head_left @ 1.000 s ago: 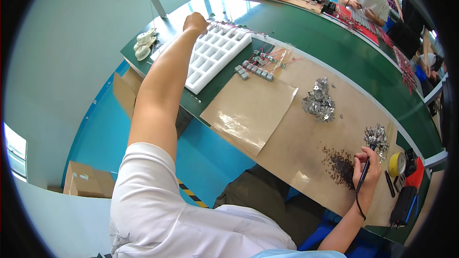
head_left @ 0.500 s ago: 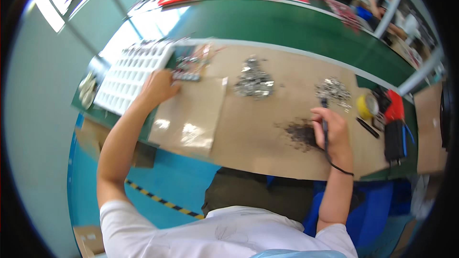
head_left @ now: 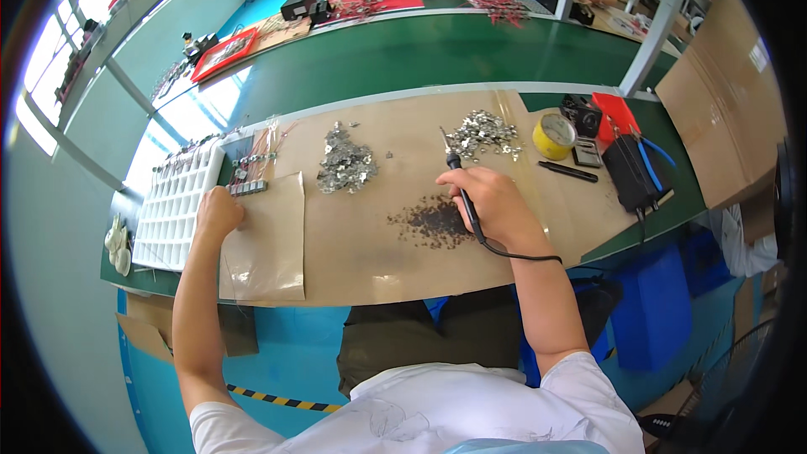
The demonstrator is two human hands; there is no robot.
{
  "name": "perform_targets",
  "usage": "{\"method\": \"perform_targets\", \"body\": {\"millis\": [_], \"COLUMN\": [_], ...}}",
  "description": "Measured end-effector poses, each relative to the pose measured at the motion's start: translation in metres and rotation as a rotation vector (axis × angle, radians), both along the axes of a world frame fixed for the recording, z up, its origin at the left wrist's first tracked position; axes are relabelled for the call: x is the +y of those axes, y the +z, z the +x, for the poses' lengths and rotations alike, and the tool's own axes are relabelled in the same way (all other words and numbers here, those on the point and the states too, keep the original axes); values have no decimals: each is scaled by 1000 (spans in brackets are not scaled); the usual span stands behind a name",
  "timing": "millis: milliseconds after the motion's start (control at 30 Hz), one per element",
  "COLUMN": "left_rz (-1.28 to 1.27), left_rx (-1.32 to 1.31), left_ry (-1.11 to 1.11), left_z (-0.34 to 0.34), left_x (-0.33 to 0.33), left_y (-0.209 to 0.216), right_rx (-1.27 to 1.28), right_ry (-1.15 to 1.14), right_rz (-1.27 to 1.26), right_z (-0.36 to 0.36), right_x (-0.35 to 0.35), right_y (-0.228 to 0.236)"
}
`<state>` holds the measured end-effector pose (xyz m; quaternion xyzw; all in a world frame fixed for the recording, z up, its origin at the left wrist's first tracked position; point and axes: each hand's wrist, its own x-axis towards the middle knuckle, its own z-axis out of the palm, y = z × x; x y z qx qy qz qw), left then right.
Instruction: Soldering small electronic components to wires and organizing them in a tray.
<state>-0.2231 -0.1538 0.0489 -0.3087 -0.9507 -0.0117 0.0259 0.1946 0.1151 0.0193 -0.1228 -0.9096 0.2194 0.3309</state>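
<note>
On the bench [head_left: 668, 130], a tray [head_left: 179, 214] bears wires [head_left: 192, 145], left hand [head_left: 220, 212] grip unclear, right hand [head_left: 494, 203] holding soldering iron [head_left: 471, 217].

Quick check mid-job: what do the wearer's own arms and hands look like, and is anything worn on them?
The left hand and right hand are both ungloved. The white shirt has short sleeves, leaving the forearms bare. No watch shows. A thin black cord crosses the right wrist.

Head-worn fisheye looking down, facing forward over table [head_left: 685, 189], sitting close, catching wearer's shirt [head_left: 471, 395] below, green surface [head_left: 420, 46] beyond.
</note>
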Motion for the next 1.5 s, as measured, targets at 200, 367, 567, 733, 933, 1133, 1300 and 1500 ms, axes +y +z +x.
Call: {"method": "perform_targets", "body": {"millis": [200, 367, 567, 733, 933, 1133, 1300, 1500], "left_rz": [273, 857, 1043, 559, 290, 268, 608, 815], "left_rx": [-18, -78, -401, -424, -391, -384, -634, -871], "left_ry": [55, 32, -500, -967, -1175, -1177, -1001, -740], "left_z": [0, 5, 57, 151, 189, 198, 208, 203], "left_x": [-12, -18, -7, 26, 51, 71, 113, 163], "left_y": [-1, 5, 4, 21, 8, 22, 28, -3], "right_rx": [21, 6, -13, -1, 44, -14, -11, -79], "right_ry": [15, -6, 7, 18, 35, 83, 77, 57], "right_rz": [-38, -31, -34, -28, -54, -75, -98, -224], "right_z": [2, 5, 2, 4, 3, 1, 3, 1], "right_x": [1, 3, 5, 6, 0, 2, 1, -5], "right_y": [-3, -5, -6, -6, -3, -7, 3, 4]}}
